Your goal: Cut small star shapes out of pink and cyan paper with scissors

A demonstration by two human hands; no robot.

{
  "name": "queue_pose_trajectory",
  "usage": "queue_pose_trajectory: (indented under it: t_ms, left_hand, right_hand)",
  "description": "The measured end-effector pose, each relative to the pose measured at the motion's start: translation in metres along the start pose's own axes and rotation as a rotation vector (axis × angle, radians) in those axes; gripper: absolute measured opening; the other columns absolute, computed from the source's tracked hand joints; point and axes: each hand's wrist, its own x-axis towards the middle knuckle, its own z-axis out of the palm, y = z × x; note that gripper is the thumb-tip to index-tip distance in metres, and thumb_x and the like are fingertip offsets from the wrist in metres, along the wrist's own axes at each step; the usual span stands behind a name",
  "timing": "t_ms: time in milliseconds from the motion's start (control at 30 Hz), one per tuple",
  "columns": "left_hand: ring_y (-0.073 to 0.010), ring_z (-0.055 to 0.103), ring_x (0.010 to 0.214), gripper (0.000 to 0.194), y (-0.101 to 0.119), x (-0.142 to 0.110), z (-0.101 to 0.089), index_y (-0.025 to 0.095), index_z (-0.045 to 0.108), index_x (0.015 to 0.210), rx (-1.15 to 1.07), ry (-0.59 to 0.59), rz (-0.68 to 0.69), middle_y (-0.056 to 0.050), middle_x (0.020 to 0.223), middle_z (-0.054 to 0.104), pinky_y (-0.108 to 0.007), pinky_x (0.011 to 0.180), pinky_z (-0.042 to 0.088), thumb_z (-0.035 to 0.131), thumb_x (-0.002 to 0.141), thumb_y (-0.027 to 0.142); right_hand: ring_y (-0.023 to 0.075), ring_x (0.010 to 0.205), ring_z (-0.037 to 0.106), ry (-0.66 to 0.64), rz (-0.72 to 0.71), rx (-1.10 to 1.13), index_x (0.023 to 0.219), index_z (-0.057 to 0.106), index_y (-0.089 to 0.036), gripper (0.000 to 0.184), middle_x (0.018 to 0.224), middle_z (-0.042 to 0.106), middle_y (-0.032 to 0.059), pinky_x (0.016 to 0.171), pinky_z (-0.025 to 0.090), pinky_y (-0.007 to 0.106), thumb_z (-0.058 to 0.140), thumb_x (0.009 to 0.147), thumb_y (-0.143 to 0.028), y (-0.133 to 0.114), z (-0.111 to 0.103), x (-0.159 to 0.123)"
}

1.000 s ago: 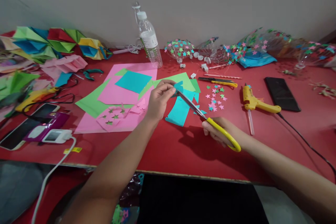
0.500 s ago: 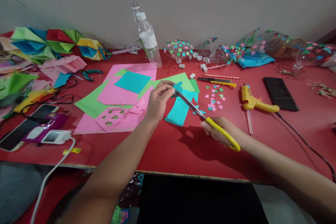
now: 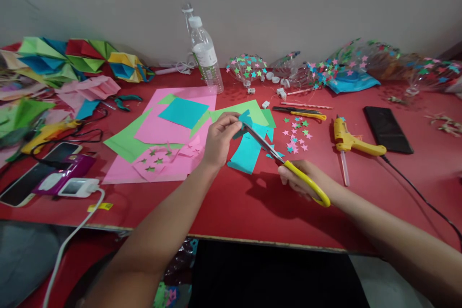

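Note:
Between the thumb and fingers of my left hand (image 3: 221, 138) is a small piece of blue paper (image 3: 246, 118), held above the table. My right hand (image 3: 299, 177) grips a pair of yellow-handled scissors (image 3: 306, 182), and their blades reach up and left to the edge of that piece. How far apart the blades are is hard to see. Beneath them lies a larger blue paper sheet (image 3: 246, 154) with cut edges. Several small paper stars (image 3: 296, 138) in pink, green and blue are scattered just right of the blades.
A yellow glue gun (image 3: 352, 140) and a black phone (image 3: 388, 129) lie at the right. Behind the stars rests a utility knife (image 3: 301, 112). A plastic bottle (image 3: 207, 57) stands near the wall. Pink paper (image 3: 151, 98) lies left, past it a power bank (image 3: 65, 175) with cables.
The blue piece in my left hand has turned slightly against the scissor blades. Both hands stay almost where they were, and the view has shifted a little.

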Motion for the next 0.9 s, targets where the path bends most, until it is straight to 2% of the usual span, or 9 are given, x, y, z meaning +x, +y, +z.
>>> queue_pose_trajectory:
  t_ms: [133, 333, 533, 700, 900]
  left_hand:
    - [-0.0167, 0.055, 0.088, 0.016, 0.002, -0.003, 0.003, 0.021, 0.059, 0.063, -0.011, -0.013, -0.001, -0.002, 0.09, 0.06, -0.032, 0.083, 0.044, 0.062, 0.078, 0.024]
    - [-0.0147, 0.051, 0.075, 0.018, 0.003, -0.007, 0.009, 0.022, 0.057, 0.063, -0.04, -0.022, -0.024, 0.0, 0.076, 0.055, -0.03, 0.074, 0.043, 0.059, 0.081, 0.026]
    - [-0.0123, 0.044, 0.063, 0.02, 0.001, -0.013, 0.016, 0.022, 0.055, 0.065, -0.106, 0.002, -0.079, 0.002, 0.064, 0.047, -0.027, 0.062, 0.039, 0.061, 0.083, 0.028]
    - [-0.0109, 0.041, 0.059, 0.023, 0.001, -0.015, 0.018, 0.021, 0.051, 0.064, -0.151, 0.009, -0.124, 0.003, 0.062, 0.043, -0.025, 0.06, 0.038, 0.062, 0.084, 0.028]
    - [-0.0112, 0.046, 0.064, 0.02, 0.002, -0.014, 0.02, 0.021, 0.054, 0.065, -0.168, 0.004, -0.135, 0.003, 0.065, 0.05, -0.025, 0.065, 0.04, 0.06, 0.083, 0.026]
  right_hand:
    - [0.005, 0.029, 0.036, -0.033, -0.035, 0.04, 0.067, 0.051, -0.019, 0.055, 0.038, 0.037, -0.0096, 0.031, 0.032, 0.018, 0.053, 0.079, -0.073, -0.001, 0.0, -0.001]
    - [0.0053, 0.03, 0.039, -0.033, -0.019, -0.003, 0.068, 0.05, -0.019, 0.051, 0.039, 0.038, -0.0092, 0.032, 0.033, 0.018, 0.051, 0.082, -0.068, -0.009, 0.003, -0.005]
    - [0.0053, 0.029, 0.04, -0.039, -0.027, 0.069, 0.07, 0.051, -0.018, 0.053, 0.041, 0.038, -0.0094, 0.034, 0.037, 0.019, 0.044, 0.085, -0.068, -0.006, 0.012, -0.006]
    - [0.0051, 0.027, 0.038, -0.008, 0.016, 0.082, 0.069, 0.049, -0.019, 0.048, 0.039, 0.038, -0.0096, 0.032, 0.034, 0.018, 0.042, 0.09, -0.061, -0.007, 0.017, -0.005]
    - [0.0054, 0.026, 0.039, 0.045, 0.06, 0.054, 0.065, 0.046, -0.019, 0.048, 0.039, 0.04, -0.0086, 0.029, 0.03, 0.017, 0.047, 0.088, -0.062, -0.006, 0.018, -0.004]
